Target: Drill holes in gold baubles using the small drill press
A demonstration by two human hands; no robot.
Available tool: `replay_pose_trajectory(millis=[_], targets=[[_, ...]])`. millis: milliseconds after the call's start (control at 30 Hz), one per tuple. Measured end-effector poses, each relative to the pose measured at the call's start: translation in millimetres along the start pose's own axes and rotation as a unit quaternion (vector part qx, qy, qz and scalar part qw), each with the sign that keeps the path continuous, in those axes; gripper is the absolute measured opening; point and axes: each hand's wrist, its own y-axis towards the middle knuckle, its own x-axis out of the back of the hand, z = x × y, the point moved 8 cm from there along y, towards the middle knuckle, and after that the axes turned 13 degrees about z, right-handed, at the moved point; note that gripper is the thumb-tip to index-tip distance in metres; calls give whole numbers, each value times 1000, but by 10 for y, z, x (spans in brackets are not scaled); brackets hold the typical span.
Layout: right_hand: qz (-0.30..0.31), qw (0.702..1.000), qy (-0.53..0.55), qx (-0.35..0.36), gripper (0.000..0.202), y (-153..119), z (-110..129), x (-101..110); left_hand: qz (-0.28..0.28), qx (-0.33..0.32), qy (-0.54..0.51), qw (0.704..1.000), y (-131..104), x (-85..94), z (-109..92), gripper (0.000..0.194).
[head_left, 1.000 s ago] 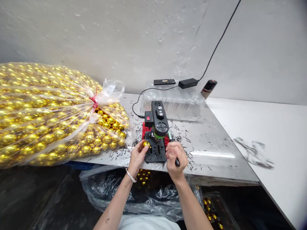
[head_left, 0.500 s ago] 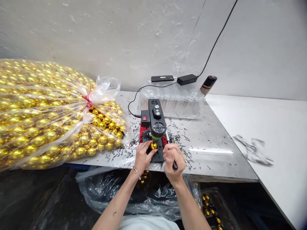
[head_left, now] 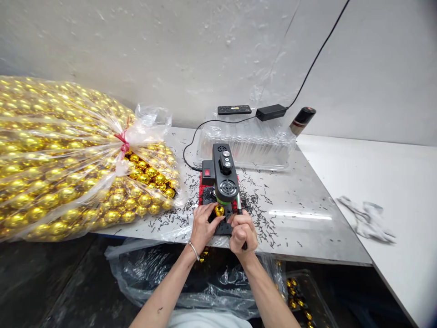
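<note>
Ball [head_left: 219,210], shiny gold, is pinched in the left hand [head_left: 204,226], just under that oblong black machine head [head_left: 226,175]; right hand's [head_left: 243,234] curled tight round a black-handled lever [head_left: 239,211].

The gold ball [head_left: 219,210] is partly hidden by the black machine [head_left: 225,175] above it and by fingers of the left hand [head_left: 201,224], so I cannot tell what touches its top. The right hand [head_left: 243,235] covers the middle part of the lever [head_left: 239,205]. Much of the black base plate [head_left: 222,229] is also covered. The left edge cuts off the large bag [head_left: 68,182], the top edge cuts the cord [head_left: 319,52], and the bottom edge cuts both forearms [head_left: 165,289]. The white cloth [head_left: 370,221] looks blurred; marks on the flat black case [head_left: 227,110] are too small to read.
</note>
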Motion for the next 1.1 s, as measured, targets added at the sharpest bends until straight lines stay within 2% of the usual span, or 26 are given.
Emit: replay_pose_trajectory(millis=[133, 233, 333, 433, 500, 567, 667, 733, 767, 833, 900, 933, 1033, 1100], targets=[[7, 1000, 0, 1, 33, -65, -31, -47, -3, -2, -6, 1000, -9, 6, -4, 28], [11, 1000, -3, 0, 32, -14, 7, -25, -1, 7, -14, 1000, 7, -6, 17, 28], [-9, 1000, 14, -18, 31, 175, 111, 89, -5, 11, -24, 1000, 44, 1, 20, 27], [-14, 997, 32, -73, 30, 435, 209, 204, -27, -4, -31, 999, -16, 81, -40, 28], [-1, 994, 43, -103, 30, 563, 258, 242, -35, -29, -19, 999, -180, 150, -125, 30], [12, 992, 50, -116, 30, 614, 287, 254, -16, -66, 8, 998, -436, 177, -231, 34], [15, 992, 47, -113, 31, 565, 282, 241, 30, -111, 57, 992, -830, 176, -332, 43], [7, 993, 47, -108, 31, 501, 259, 219, 32, -121, 89, 988, -940, 243, -326, 44], [0, 993, 47, -107, 31, 473, 247, 209, 18, -119, 106, 987, -919, 321, -302, 41], [-11, 993, 48, -106, 30, 435, 228, 195, -29, -90, 147, 985, -728, 562, -207, 33], [-14, 993, 48, -107, 29, 422, 219, 184, -72, -22, 205, 976, -390, 862, -61, 31], [-12, 993, 47, -105, 29, 422, 219, 180, -74, 20, 242, 967, -191, 994, 20, 32], [-6, 995, 44, -93, 29, 428, 231, 181, 23, 114, 346, 931, 385, 1181, 236, 35], [-3, 995, 41, -86, 30, 425, 236, 186, 83, 151, 379, 909, 629, 1225, 336, 34]])
